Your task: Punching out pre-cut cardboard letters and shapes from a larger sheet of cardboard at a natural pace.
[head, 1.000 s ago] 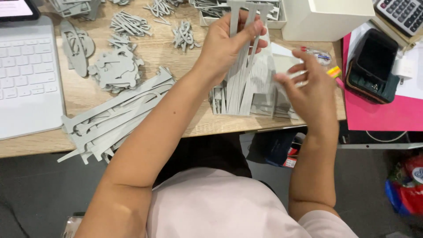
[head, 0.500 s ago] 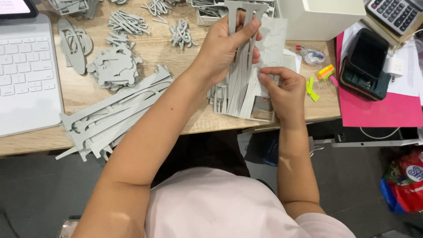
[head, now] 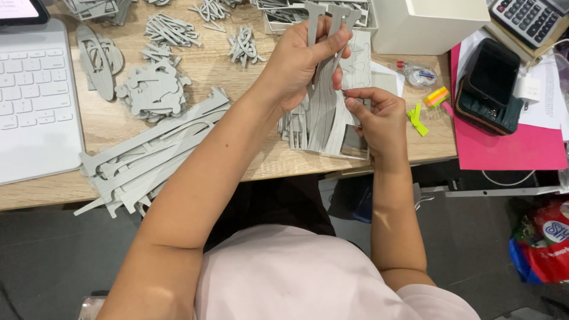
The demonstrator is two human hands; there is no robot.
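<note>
Grey cutout strips [head: 323,112] sit bunched upright at 12 o'clock, your left hand [head: 299,62] fingers clamped round them, right hand [head: 379,121] fingers pinching one edge; piles [head: 148,157] at 9 o'clock on the bench [head: 237,127] look done, sheet [head: 355,139] remains.

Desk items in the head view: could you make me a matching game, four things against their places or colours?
Things:
1. keyboard
2. calculator
3. pink folder
4. grey strips

Places or states:
a. top right corner
b. held in the left hand, with the right hand touching them
c. left edge of the wooden desk, white
d. lying under the dark case

Pairs: 1-c, 2-a, 3-d, 4-b
</note>
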